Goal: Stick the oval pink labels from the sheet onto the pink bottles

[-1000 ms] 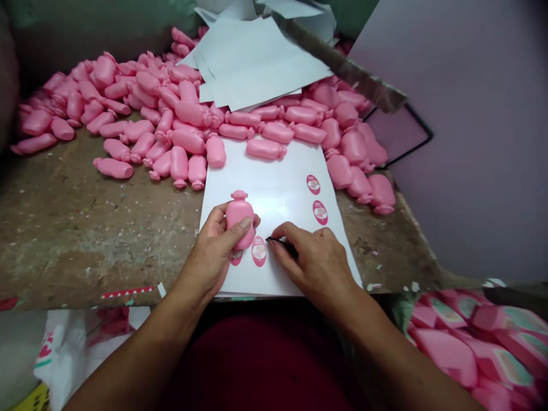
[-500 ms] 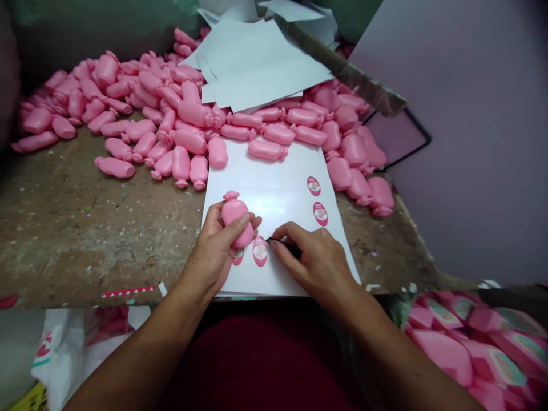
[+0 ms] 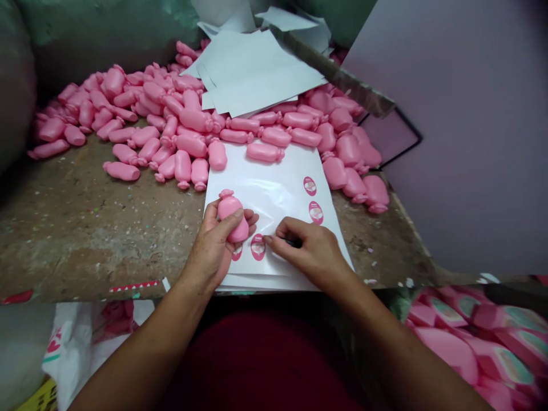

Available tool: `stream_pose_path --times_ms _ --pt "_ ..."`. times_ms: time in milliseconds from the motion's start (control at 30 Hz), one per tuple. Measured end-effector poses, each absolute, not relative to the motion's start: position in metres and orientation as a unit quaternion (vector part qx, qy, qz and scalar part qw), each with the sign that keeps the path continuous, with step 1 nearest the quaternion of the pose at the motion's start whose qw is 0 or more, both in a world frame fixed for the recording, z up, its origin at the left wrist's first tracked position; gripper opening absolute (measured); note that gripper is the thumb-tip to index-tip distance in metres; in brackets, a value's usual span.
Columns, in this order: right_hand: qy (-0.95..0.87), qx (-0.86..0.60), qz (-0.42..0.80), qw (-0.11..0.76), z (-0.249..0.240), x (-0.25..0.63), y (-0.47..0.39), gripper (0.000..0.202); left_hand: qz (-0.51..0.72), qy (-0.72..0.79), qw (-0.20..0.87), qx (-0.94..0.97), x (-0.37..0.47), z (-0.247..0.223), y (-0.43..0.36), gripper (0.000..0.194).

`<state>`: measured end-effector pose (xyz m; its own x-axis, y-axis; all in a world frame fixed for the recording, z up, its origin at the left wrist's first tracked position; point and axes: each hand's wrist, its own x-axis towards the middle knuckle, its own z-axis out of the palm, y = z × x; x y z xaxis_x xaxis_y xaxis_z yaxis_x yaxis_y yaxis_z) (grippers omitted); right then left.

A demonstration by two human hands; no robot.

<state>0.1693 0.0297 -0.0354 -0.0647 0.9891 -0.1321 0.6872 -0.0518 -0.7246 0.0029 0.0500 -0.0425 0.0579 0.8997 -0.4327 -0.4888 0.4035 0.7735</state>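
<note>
My left hand (image 3: 209, 245) is closed around a small pink plastic bottle (image 3: 233, 218), its narrow neck pointing away from me. It is held over the lower left of a white sticker sheet (image 3: 282, 171). An oval pink label (image 3: 258, 248) lies on the sheet just right of the bottle, and another label (image 3: 236, 253) is partly covered by my left hand. My right hand (image 3: 317, 251) grips a small black tool (image 3: 294, 242), mostly hidden in the fingers. Its thumb and fingertip touch the right edge of the oval label.
A large heap of pink bottles (image 3: 149, 91) covers the back of the worn table (image 3: 85, 228). White paper sheets (image 3: 257, 68) rest on the heap. Two more oval labels (image 3: 315, 212) sit at the sheet's right. Larger pink bottles (image 3: 445, 348) are below the table at right.
My right fingertips have moved up against the label's edge, and the tool's dark tip no longer shows. The top sheet has shifted away from the table's front edge, baring sheets beneath.
</note>
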Motion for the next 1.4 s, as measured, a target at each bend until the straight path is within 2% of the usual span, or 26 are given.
stream_pose_path --times_ms 100,233,333,433,633,1267,1400 --pt "-0.577 -0.596 0.459 0.318 -0.024 0.176 0.027 0.031 0.498 0.478 0.686 0.232 0.003 -0.040 0.049 0.049" --pt "-0.556 -0.569 0.493 0.353 -0.008 0.176 0.022 0.030 0.458 0.466 0.706 0.272 0.003 -0.028 0.035 0.048" --pt "-0.567 -0.555 0.490 0.360 -0.003 0.173 0.017 0.025 0.416 0.421 0.762 0.262 0.003 -0.017 0.020 0.046" --pt "-0.577 -0.550 0.489 0.354 -0.003 0.172 0.013 0.018 0.370 0.384 0.808 0.249 0.002 -0.011 0.012 0.061" --pt "-0.582 -0.545 0.491 0.351 -0.004 0.174 0.010 0.020 0.355 0.372 0.819 0.254 0.002 -0.012 0.008 0.070" --pt "-0.581 -0.525 0.509 0.359 -0.005 0.174 0.011 0.021 0.356 0.381 0.811 0.266 0.005 -0.009 0.007 0.069" --pt "-0.587 -0.527 0.500 0.358 -0.007 0.174 0.011 0.021 0.363 0.379 0.808 0.268 0.006 -0.010 0.007 0.064"
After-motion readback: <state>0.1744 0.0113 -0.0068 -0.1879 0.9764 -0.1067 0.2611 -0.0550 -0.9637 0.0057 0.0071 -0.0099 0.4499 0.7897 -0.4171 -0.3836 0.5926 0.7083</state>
